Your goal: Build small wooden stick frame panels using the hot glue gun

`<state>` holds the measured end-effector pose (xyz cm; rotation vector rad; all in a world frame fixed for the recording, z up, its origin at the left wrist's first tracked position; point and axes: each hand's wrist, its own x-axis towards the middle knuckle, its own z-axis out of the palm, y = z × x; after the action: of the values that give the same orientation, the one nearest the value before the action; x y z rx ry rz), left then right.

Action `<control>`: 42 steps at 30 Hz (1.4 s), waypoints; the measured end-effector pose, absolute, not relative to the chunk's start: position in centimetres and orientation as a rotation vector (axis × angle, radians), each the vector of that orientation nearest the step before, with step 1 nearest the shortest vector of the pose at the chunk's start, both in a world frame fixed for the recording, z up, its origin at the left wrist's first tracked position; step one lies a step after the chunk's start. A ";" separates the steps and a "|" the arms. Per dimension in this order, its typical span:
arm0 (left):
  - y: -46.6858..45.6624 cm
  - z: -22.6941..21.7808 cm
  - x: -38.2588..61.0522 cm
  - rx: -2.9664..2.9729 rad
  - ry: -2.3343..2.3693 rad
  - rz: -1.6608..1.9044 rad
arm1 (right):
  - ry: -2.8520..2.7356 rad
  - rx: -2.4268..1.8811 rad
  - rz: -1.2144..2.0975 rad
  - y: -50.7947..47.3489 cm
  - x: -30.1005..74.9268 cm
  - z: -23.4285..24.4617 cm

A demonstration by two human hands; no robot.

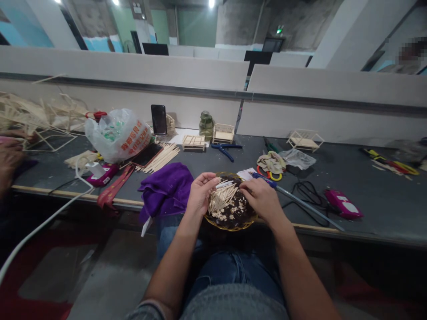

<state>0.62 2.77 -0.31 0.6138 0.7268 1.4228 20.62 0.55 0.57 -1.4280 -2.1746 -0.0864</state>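
Wooden sticks [223, 198] are being held in a basket [239, 218], between the left hand [201, 190] and right hand [264, 196]. Both are being held curled; whether anything is being grasped cannot be told.

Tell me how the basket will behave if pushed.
The basket may tip, since its near side appears to reach past the edge of the table. The loose sticks inside would probably slide, and the small pieces look light enough to scatter.
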 end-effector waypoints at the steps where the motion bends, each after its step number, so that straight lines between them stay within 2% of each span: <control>1: 2.7 -0.3 0.6 0.605 0.730 1.420 | -2.121 -1.366 -0.063 0.5 20.0 1.0; 8: 2.8 -0.1 0.6 0.592 0.719 1.409 | -2.014 -1.184 -0.030 1.3 16.2 2.9; 16: 3.0 -0.3 0.3 0.559 0.688 1.371 | -2.036 -1.194 0.007 2.1 15.7 2.5; 24: 3.2 -0.3 -0.1 0.490 0.715 1.334 | -1.769 -1.259 0.033 1.5 16.5 2.8; 32: 3.3 -0.5 -0.5 0.466 0.655 1.316 | -1.814 -1.053 0.192 2.3 14.7 2.2; 42: 3.6 -0.9 -0.6 0.463 0.614 1.277 | -2.033 -1.220 -0.117 2.3 14.3 1.7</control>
<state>-0.62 3.62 -0.88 0.4628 0.6140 1.2774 14.33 2.33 1.72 -1.2205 -2.0331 -0.1173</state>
